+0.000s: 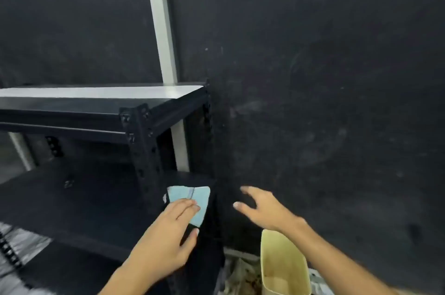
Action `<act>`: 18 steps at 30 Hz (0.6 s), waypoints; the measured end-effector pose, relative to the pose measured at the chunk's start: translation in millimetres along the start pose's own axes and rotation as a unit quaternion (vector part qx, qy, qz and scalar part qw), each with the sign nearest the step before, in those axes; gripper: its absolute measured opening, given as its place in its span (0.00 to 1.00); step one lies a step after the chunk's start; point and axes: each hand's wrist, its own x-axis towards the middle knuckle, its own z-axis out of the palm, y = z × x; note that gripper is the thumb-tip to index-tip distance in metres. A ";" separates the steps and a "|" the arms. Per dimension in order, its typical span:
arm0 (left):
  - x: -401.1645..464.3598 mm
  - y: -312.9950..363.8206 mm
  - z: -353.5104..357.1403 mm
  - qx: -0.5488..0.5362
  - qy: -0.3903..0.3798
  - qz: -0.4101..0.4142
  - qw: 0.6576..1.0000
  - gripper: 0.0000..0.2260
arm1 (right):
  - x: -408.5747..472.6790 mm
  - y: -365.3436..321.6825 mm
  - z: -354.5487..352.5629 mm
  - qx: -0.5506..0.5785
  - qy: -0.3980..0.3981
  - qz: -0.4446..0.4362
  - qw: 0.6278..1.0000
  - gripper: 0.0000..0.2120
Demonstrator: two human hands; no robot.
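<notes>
A light blue cloth [198, 198] lies on the right end of the lower shelf of a black metal rack [142, 131]. My left hand [168, 234] presses on the cloth with straight fingers, thumb spread to the right. My right hand [262, 210] hovers to the right of the rack in front of a black wall, fingers spread and holding nothing.
The rack's upper shelf [96, 94] juts out above the cloth. A pale yellow plastic bin [284, 263] stands on the floor under my right forearm, with crumpled debris [240, 275] beside it. A white post [161, 20] runs up behind the rack.
</notes>
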 end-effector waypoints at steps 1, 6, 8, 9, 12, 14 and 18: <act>-3.5 -8.8 5.0 -0.019 0.045 0.020 0.999 0.20 | 13.5 -4.8 23.7 0.004 -0.025 -0.011 1.000 0.35; -5.8 -25.8 23.2 -0.017 0.289 0.049 0.956 0.23 | 86.9 -23.6 124.5 -0.028 -0.065 -0.082 0.994 0.33; 4.9 -30.1 24.9 -0.007 0.332 0.009 0.943 0.33 | 115.1 -27.2 146.3 -0.068 -0.040 -0.106 0.991 0.34; 11.8 -31.5 25.4 -0.005 0.344 -0.005 0.939 0.37 | 125.5 -29.9 155.8 -0.089 -0.035 -0.116 0.989 0.34; 30.4 -34.6 33.7 0.038 0.362 -0.006 0.932 0.47 | 145.0 -36.2 170.6 -0.096 -0.043 -0.139 0.985 0.36; 38.3 -36.7 41.3 0.068 0.381 -0.011 0.922 0.50 | 151.8 -34.1 172.6 -0.097 -0.067 -0.160 0.980 0.37; 45.7 -38.8 49.0 0.063 0.379 -0.031 0.923 0.53 | 151.4 -25.9 174.6 -0.119 -0.111 -0.171 0.972 0.40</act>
